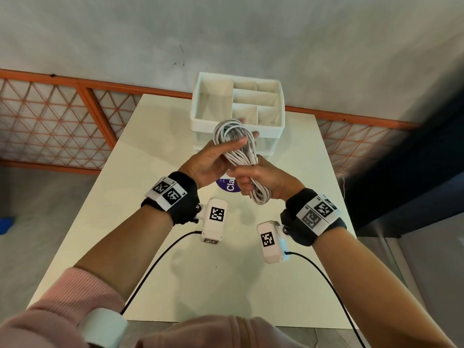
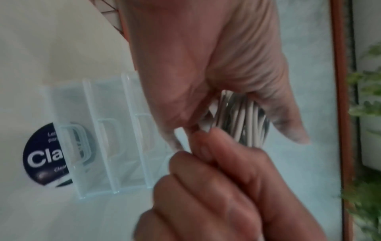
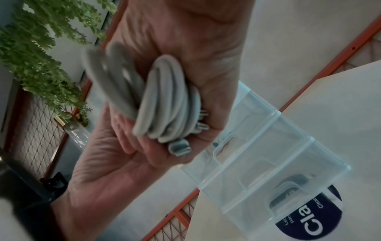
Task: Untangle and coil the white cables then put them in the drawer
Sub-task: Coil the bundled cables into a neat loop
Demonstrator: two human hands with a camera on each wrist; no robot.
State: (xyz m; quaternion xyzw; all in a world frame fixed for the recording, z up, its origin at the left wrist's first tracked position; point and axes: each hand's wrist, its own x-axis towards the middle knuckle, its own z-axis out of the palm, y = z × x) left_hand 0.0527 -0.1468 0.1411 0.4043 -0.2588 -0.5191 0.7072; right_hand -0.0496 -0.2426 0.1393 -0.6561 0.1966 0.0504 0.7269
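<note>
Both hands up over mid-table. Our left hand [image 1: 213, 159] lies along the coiled white cables [image 1: 238, 146], fingers nearly straight, thumb and palm cradling the upper loops without clamping. Our right hand [image 1: 261, 179] is curled round the lower end of the bundle, fingers closed tight on the strands; plug ends poke out by the palm in the right-wrist view.

The bundle hangs in the air, just at 6 o'clock of the clear drawer unit [image 1: 238, 139], which stands at 12 o'clock on the table [image 1: 175, 272] with a white divided tray [image 1: 200, 101] on top. A round dark sticker [image 1: 229, 185] sits beneath the hands.

We judge the coiling is as good as done (loops look even, no loose tail visible). No drawer looks pulled out, as far as we can tell. The next move calls for one hand to take the whole coil so the other can open a drawer.
</note>
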